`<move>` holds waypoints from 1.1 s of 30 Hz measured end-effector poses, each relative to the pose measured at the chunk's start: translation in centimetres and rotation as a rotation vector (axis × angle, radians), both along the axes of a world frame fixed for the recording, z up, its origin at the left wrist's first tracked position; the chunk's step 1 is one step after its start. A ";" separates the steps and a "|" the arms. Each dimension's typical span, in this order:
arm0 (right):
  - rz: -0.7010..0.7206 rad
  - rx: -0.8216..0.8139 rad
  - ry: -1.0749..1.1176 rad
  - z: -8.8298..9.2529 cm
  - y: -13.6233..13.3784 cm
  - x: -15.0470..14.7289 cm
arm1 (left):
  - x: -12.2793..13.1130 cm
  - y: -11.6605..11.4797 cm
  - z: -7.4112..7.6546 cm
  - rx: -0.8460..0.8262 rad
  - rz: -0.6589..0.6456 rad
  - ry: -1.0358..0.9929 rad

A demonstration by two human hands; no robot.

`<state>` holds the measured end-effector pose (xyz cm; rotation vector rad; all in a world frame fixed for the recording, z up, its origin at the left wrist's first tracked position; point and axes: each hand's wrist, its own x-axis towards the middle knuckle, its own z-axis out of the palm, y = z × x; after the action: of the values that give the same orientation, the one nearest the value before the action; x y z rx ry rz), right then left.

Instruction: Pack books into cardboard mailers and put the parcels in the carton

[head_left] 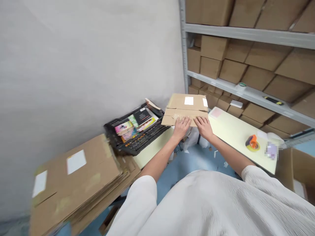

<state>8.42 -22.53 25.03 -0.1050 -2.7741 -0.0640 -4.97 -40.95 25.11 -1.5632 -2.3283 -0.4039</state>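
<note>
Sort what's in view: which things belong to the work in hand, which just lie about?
Likely in the work:
left hand; right hand
brown rectangular cardboard piece with white labels, under the fingers
stack of flattened brown cardboard, similarly labelled

Likely lying about:
black plastic crate of colourful books
orange-and-yellow tape dispenser on the cream tabletop
brown cardboard boxes on grey shelves

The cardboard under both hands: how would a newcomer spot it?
Find the grey shelving at upper right, then look below its left upright. Beside the black crate is brown cardboard with two white labels. Unlike the stacked cardboard at lower left, it has the left hand and right hand on its near edge.
</note>
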 end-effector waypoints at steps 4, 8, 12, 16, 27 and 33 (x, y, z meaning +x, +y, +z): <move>-0.172 -0.010 -0.025 -1.9 5.7 6.3 | 3.2 8.2 -1.7 -0.057 -0.177 -0.004; -0.333 -0.057 -0.053 -3.8 8.9 11.1 | 5.4 14.4 -3.3 -0.131 -0.356 0.012; -0.479 -0.109 -0.091 -5.5 10.3 14.0 | 6.7 18.9 -4.9 -0.196 -0.489 0.009; -0.607 -0.159 -0.147 -6.8 10.8 15.1 | 6.9 22.2 -6.4 -0.264 -0.611 -0.037; -0.927 -0.288 -0.223 -10.1 11.7 10.3 | 1.2 31.0 -9.9 -0.429 -0.890 -0.234; -0.982 -0.395 -0.294 -12.0 11.7 5.7 | -3.1 32.8 -12.2 -0.470 -0.921 -0.264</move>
<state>14.10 -10.84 13.02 -1.6371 -2.6709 0.2367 -8.07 -8.15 12.94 -2.9418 -1.7840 -0.2624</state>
